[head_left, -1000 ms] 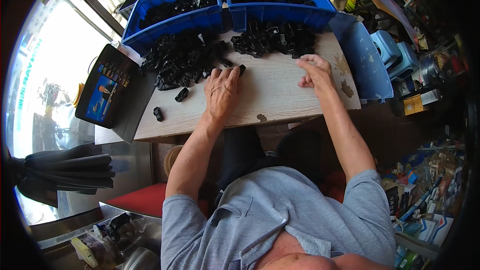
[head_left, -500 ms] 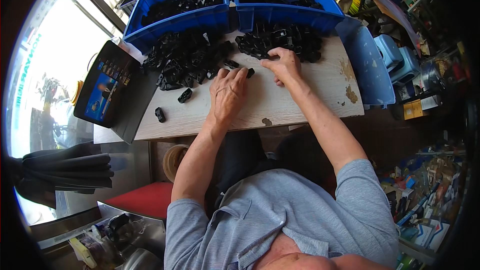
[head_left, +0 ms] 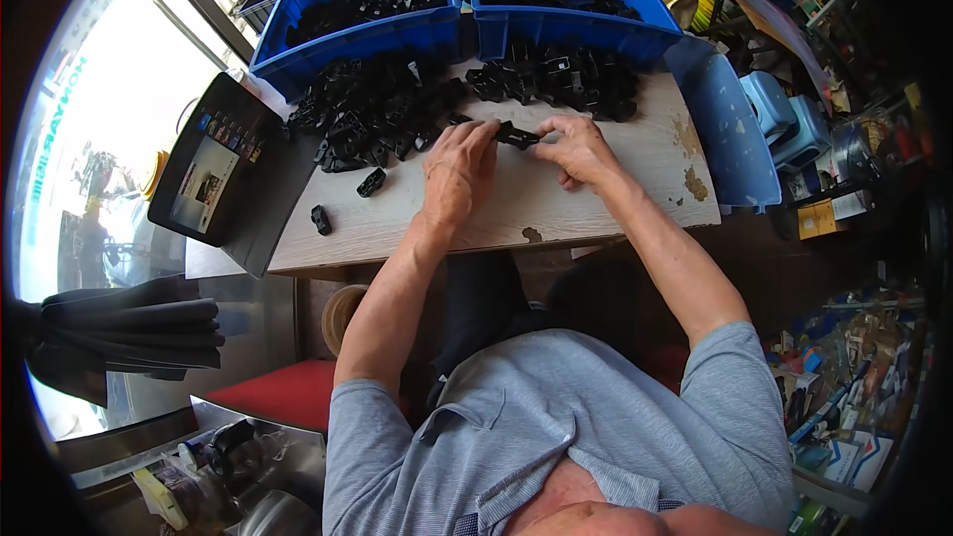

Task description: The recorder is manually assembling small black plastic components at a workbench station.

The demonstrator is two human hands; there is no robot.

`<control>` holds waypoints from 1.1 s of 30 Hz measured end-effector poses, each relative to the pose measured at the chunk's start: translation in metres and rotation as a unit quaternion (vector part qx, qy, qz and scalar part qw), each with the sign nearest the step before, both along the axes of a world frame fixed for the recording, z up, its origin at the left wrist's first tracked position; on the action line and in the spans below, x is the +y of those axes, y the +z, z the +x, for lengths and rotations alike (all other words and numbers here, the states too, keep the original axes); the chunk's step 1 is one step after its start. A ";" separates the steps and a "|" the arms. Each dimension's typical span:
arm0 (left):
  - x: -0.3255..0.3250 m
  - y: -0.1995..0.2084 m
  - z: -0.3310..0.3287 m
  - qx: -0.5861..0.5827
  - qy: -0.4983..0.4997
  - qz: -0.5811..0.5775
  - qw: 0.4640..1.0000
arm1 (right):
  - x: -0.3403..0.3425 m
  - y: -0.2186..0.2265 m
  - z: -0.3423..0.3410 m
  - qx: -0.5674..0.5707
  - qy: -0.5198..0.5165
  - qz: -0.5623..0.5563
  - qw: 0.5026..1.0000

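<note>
My left hand (head_left: 459, 174) and my right hand (head_left: 578, 149) meet over the wooden table (head_left: 556, 208), both holding one small black plastic part (head_left: 517, 134) between their fingertips. Just behind the left hand lies a heap of black plastic parts (head_left: 372, 114). A second heap of the same parts (head_left: 556, 74) lies behind the right hand. Two loose black parts (head_left: 371, 182) (head_left: 320, 219) rest on the table to the left of my left hand.
Two blue bins (head_left: 367, 35) (head_left: 571, 25) holding black parts stand at the table's far edge. A blue lid (head_left: 730, 139) leans at the right end. A dark tablet (head_left: 204, 179) lies at the left edge. Cluttered shelves fill the right side.
My right hand has moved left from the right-hand heap to the table's middle with a black part. My left hand has lifted off the table and joined it on that part.
</note>
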State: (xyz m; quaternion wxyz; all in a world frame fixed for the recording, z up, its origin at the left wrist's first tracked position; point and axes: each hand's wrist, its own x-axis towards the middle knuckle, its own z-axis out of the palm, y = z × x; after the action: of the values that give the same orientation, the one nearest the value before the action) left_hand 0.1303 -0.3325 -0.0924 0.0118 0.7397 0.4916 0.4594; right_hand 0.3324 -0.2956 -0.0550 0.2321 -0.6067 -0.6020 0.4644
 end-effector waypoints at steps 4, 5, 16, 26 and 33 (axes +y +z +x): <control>0.010 0.003 0.011 0.069 -0.077 -0.038 0.994 | -0.006 0.003 0.006 0.009 0.004 -0.002 1.000; 0.013 0.003 0.011 0.069 -0.078 -0.039 0.994 | -0.006 0.002 0.008 0.014 -0.003 0.012 1.000; 0.042 -0.006 0.016 0.033 -0.180 -0.030 0.983 | 0.003 -0.006 0.014 0.016 -0.009 0.012 1.000; 0.052 -0.011 0.016 -0.009 -0.204 -0.049 0.978 | 0.016 -0.014 0.018 0.011 0.006 0.006 1.000; 0.051 -0.019 0.017 0.080 -0.178 -0.039 0.980 | 0.027 -0.023 0.021 0.037 0.021 0.011 0.999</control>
State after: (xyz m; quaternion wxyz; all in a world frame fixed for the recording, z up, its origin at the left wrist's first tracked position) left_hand 0.1478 -0.2815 -0.1118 0.0825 0.8485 0.3693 0.3699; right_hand 0.3533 -0.2685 -0.0780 0.2515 -0.5733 -0.6109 0.4847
